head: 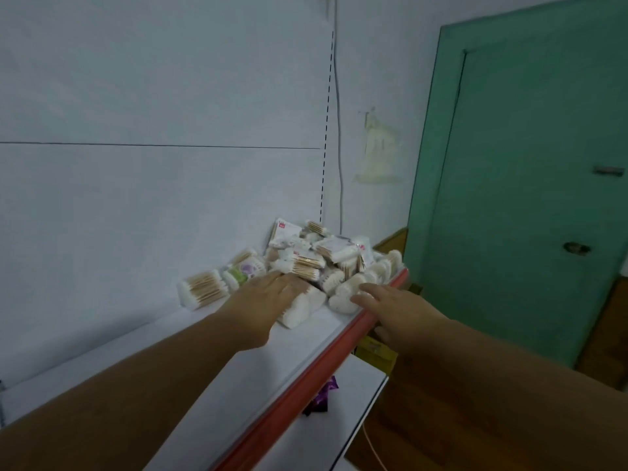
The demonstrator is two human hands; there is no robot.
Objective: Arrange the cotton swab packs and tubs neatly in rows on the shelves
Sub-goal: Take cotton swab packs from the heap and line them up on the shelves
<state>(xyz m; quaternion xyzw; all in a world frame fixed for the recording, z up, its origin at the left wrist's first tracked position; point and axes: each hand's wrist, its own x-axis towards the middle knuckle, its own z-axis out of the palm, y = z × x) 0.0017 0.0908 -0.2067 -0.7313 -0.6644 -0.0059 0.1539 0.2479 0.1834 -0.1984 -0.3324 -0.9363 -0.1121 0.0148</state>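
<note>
A loose heap of cotton swab packs point(326, 256) lies at the far right end of a white shelf point(238, 375) with a red front edge. One pack with wooden sticks point(204, 289) sits apart to the left. My left hand point(261, 300) lies flat with straight fingers on a white pack point(302, 309) at the heap's near side. My right hand point(397, 312) reaches over the red edge, its fingertips touching a white pack point(343, 299) at the shelf front. Tubs cannot be told apart in the blur.
A lower white shelf point(346, 402) holds a purple wrapper point(323, 397) and a yellow box point(375, 351). A green door point(530, 185) stands to the right. The shelf back panel point(153, 198) rises behind the heap.
</note>
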